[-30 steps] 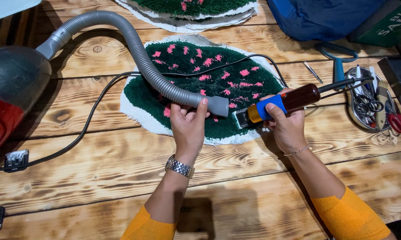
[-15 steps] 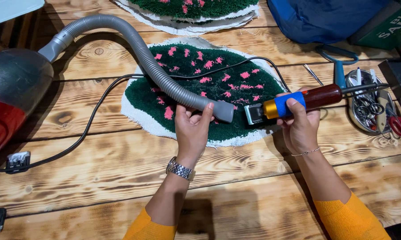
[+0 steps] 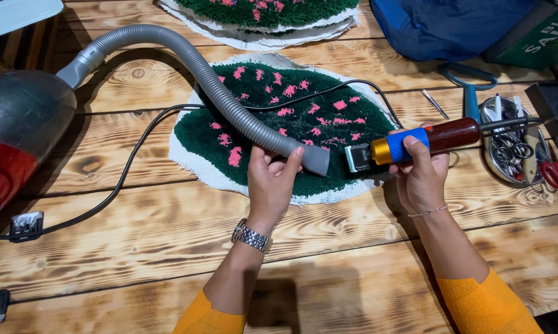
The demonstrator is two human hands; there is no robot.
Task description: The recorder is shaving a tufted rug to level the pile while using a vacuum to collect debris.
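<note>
Left hand (image 3: 273,182) grip clenched on grey vacuum hose (image 3: 229,102) near nozzle. Right hand (image 3: 418,176) grip clenched on electric trimmer (image 3: 409,143). Trimmer long axis left-right, head facing nozzle, just apart, over near edge of green tufted rug (image 3: 291,124) on desk (image 3: 137,247).

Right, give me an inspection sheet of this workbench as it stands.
Surface: wooden plank table, scorched grain pattern.
Job's things: green rug with pink flecks lying flat; grey vacuum hose across it, its nozzle facing the clipper head.
Clutter: metal tray of scissors at right, blue-handled tool, second rug at the top edge, blue bag.
Grippers: left hand holds the hose near the nozzle; right hand grips the clipper.
Cables: black cord runs over the rug to a plug.
Surroundings: red vacuum body at left.
</note>
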